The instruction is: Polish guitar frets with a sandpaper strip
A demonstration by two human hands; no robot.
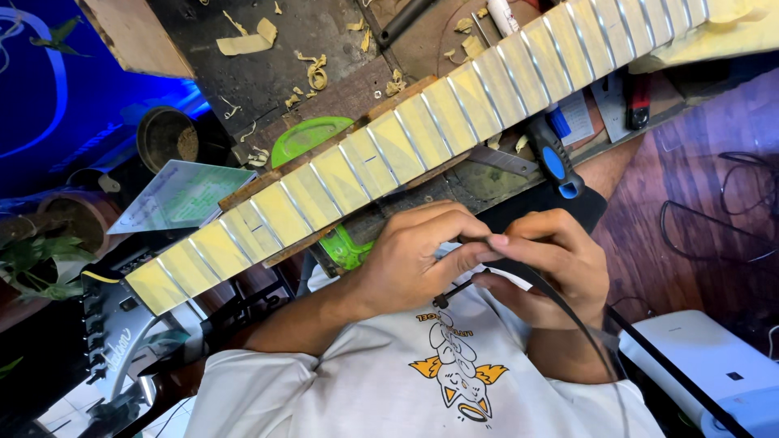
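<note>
Fingers of left hand (410, 259) and right hand (552, 264), pinched together on a thin black cable (568, 312) below the taped guitar fretboard (422, 122), are best kept close for control.

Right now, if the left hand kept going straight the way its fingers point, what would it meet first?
The left hand points at the right hand. Its fingertips already seem to meet the right fingers at the thin black cable they pinch together, so the right hand comes first.
</note>
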